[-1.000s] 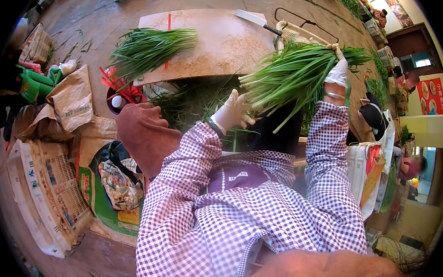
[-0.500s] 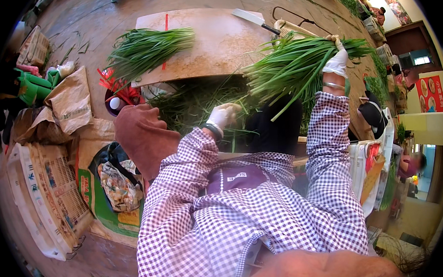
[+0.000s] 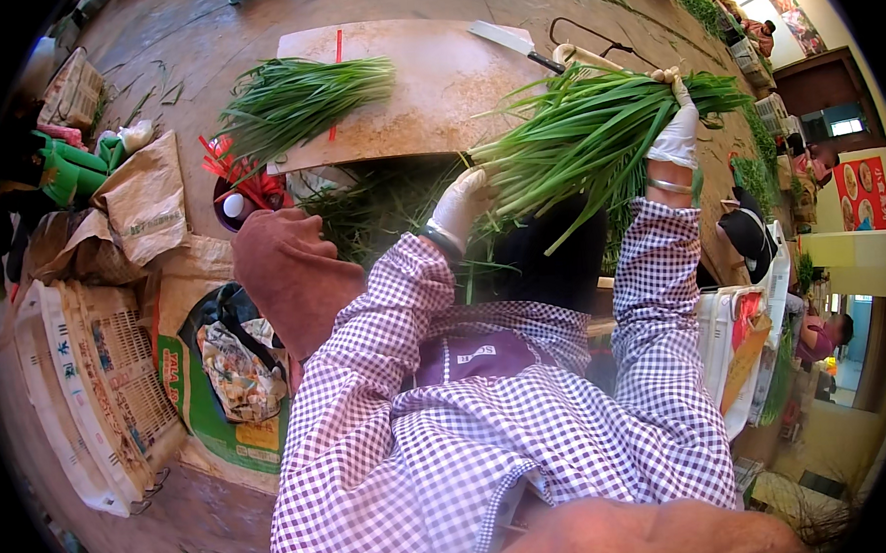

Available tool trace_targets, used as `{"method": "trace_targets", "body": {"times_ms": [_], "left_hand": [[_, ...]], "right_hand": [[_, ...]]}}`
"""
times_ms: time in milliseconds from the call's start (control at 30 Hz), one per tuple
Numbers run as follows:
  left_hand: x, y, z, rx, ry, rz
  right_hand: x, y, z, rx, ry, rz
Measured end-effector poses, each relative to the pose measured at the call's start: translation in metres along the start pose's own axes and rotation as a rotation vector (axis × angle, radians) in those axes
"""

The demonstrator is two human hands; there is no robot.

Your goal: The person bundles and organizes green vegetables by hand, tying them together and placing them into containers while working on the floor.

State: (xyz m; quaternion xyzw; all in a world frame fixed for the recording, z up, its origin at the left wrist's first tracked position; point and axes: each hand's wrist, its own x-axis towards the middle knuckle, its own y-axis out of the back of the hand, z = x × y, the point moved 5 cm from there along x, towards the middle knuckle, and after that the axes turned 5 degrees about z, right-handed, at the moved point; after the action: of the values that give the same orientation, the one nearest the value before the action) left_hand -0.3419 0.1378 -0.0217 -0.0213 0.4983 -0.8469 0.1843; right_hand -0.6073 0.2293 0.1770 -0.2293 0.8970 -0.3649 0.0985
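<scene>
A thick bunch of garlic chives (image 3: 576, 139) lies across the space before me, its pale stem ends to the left and its green leaves to the right. My right hand (image 3: 674, 134), in a white glove, is closed round its leafy part. At the pale ends, my gloved left hand (image 3: 458, 208) has its fingers drawn together; what they pinch is too small to make out. A second bunch of chives (image 3: 303, 96) rests on the left of a pale board (image 3: 434, 97). A knife (image 3: 513, 44) with a black handle lies at the board's far right edge.
Loose leaves (image 3: 370, 215) are heaped below the board. A dark tub (image 3: 234, 204) with red ties stands at its left. Stacked white crates (image 3: 97, 375) and a brown sack (image 3: 144, 202) are on my left; a white crate (image 3: 726, 332) is at my right.
My left hand has moved up and right to the stem ends of the held bunch. The right hand keeps its grip, with the bunch almost in place.
</scene>
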Motion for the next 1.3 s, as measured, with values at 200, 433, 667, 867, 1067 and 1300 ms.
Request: {"method": "trace_targets", "body": {"times_ms": [200,433,667,867,1067,1300], "left_hand": [[-0.005,-0.015,0.0,-0.12,0.022,-0.148],[0.0,-0.007,0.014,0.072,-0.133,0.03],[-0.013,-0.017,0.029,0.211,-0.106,0.18],[-0.011,-0.017,0.02,0.132,-0.061,0.232],[-0.01,-0.017,0.011,-0.046,-0.071,0.129],[-0.013,-0.024,0.008,-0.127,-0.07,0.104]], "right_hand": [[-0.029,-0.029,-0.021,0.036,0.043,-0.226],[-0.025,-0.021,-0.008,0.004,0.018,-0.232],[-0.018,-0.012,-0.008,0.016,0.027,-0.18],[-0.019,-0.011,0.002,0.049,-0.044,-0.131],[-0.03,-0.023,0.008,0.049,-0.09,-0.181],[-0.034,-0.027,0.006,0.03,-0.026,-0.234]]}}
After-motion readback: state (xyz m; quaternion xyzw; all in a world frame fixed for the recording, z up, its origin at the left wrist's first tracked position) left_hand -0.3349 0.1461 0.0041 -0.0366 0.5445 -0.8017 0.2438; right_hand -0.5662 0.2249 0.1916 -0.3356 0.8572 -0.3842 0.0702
